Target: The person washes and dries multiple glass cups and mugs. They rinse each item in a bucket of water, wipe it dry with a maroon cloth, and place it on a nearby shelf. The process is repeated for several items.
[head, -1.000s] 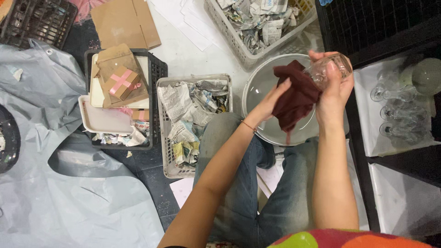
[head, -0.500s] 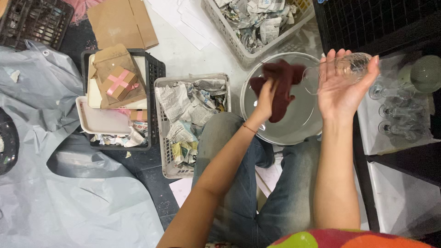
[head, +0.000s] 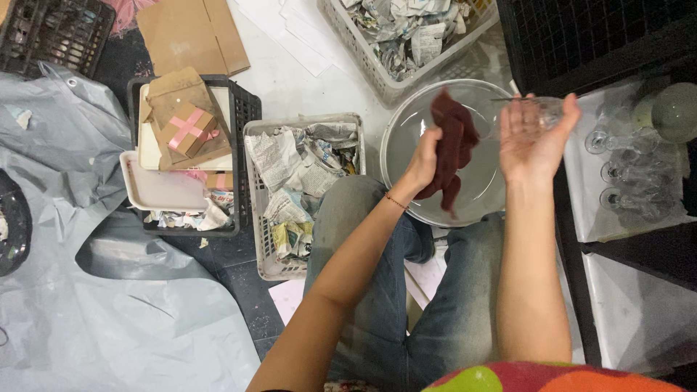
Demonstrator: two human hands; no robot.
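On the cluttered floor stands a round grey metal basin [head: 406, 138]. Above it, the left hand [head: 423, 156] grips a dark red cloth [head: 451, 141]. The right hand [head: 532, 138] holds a clear drinking glass [head: 534, 112].

A single camera, worn on the person's head, is looking almost straight down from above the lap at the floor [head: 319, 80]. It is sitting close: the forearms are running up from the bottom edge, and the knees in jeans [head: 385, 290] are filling the lower middle. The view is taking in the floor from the grey sheet [head: 87, 305] at the left to the dark crate [head: 595, 36] at the top right. No second view is sharing the scene.
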